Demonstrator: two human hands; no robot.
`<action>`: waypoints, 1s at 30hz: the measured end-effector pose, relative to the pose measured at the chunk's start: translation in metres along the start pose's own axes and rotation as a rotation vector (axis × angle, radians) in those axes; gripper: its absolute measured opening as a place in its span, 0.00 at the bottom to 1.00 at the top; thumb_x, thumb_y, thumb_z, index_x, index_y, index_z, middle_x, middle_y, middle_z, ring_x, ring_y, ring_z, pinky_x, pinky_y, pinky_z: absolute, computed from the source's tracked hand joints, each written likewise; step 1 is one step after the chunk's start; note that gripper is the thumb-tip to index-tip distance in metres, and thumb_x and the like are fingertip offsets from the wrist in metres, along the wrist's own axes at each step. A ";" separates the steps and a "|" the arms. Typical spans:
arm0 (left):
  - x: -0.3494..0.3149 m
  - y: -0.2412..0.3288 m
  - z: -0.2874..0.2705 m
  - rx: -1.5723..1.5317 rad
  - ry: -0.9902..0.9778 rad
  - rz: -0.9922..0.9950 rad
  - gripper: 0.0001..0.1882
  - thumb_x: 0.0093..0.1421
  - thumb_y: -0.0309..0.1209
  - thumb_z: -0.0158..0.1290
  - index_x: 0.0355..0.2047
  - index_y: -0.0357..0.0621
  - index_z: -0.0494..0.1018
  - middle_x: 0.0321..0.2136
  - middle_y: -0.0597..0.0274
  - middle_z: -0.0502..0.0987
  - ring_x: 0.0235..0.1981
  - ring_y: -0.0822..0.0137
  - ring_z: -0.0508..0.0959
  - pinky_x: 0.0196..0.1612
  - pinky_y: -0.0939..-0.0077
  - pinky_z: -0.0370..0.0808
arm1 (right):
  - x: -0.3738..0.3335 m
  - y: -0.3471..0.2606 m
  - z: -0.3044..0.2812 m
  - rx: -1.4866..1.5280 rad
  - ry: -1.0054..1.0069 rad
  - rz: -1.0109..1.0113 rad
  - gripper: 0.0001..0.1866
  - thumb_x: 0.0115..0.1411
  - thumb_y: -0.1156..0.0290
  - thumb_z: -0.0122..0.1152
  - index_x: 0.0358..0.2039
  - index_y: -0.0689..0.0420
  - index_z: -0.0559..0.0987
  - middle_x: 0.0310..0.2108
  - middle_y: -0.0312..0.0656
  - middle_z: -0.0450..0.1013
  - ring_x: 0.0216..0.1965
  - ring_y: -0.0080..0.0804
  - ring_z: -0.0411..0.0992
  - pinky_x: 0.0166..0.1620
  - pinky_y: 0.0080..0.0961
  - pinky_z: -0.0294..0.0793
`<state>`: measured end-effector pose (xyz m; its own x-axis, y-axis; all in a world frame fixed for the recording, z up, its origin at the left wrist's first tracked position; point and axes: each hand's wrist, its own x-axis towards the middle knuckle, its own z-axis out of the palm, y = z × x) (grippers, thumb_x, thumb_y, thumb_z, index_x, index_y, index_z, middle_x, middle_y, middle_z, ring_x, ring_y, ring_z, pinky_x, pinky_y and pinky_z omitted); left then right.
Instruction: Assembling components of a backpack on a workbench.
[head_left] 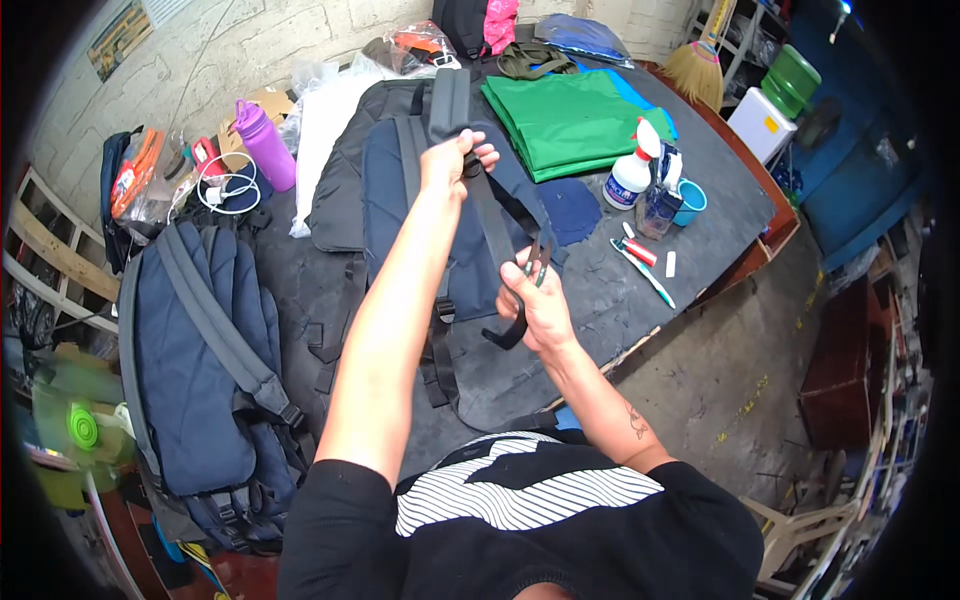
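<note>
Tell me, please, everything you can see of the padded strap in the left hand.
The padded strap is dark grey, long and narrow, and looks like cushioned fabric with a lengthwise line down it. The left hand grips its near end above the navy bag; flat grey webbing runs from there toward the right hand.

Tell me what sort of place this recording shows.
Probably a small workshop, perhaps one for bags: a navy backpack lies on a scuffed black worktable, a second backpack is at the left, and folded green material lies nearby.
</note>
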<state>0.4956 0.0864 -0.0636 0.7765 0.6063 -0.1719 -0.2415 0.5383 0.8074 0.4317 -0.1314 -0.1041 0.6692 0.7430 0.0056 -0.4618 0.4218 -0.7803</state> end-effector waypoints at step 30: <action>-0.110 -0.099 -0.126 1.365 0.391 0.246 0.23 0.43 0.39 0.66 0.33 0.42 0.69 0.37 0.52 0.68 0.44 0.50 0.69 0.46 0.60 0.68 | 0.101 0.034 -0.100 -1.117 0.176 -0.052 0.23 0.50 0.59 0.68 0.39 0.61 0.73 0.27 0.41 0.70 0.26 0.27 0.68 0.29 0.24 0.67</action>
<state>0.3603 0.0400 -0.1957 0.5371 0.8389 0.0882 0.5662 -0.4361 0.6995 0.5418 -0.0934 -0.1928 0.7860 0.6172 0.0350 0.2884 -0.3160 -0.9039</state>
